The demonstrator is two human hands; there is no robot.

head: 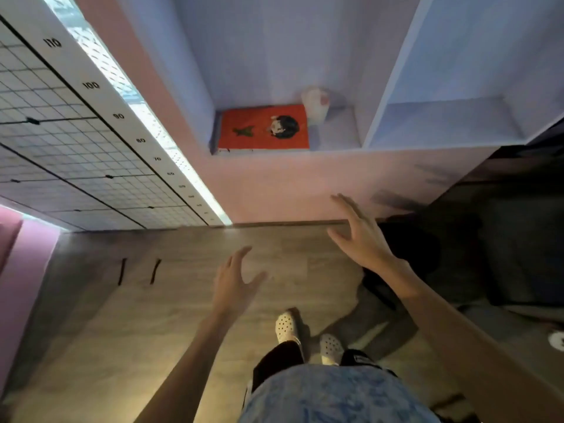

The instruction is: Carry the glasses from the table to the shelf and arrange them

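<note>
Both forearms are bare, with no sleeve in view and no watch, ring or band on the left hand or the right hand. At the near edge a mottled light-blue top with a washed, denim-like pattern covers the torso. Below it run black trousers, with a small white patch on the right leg. The feet wear white clog shoes dotted with round dark holes.
</note>
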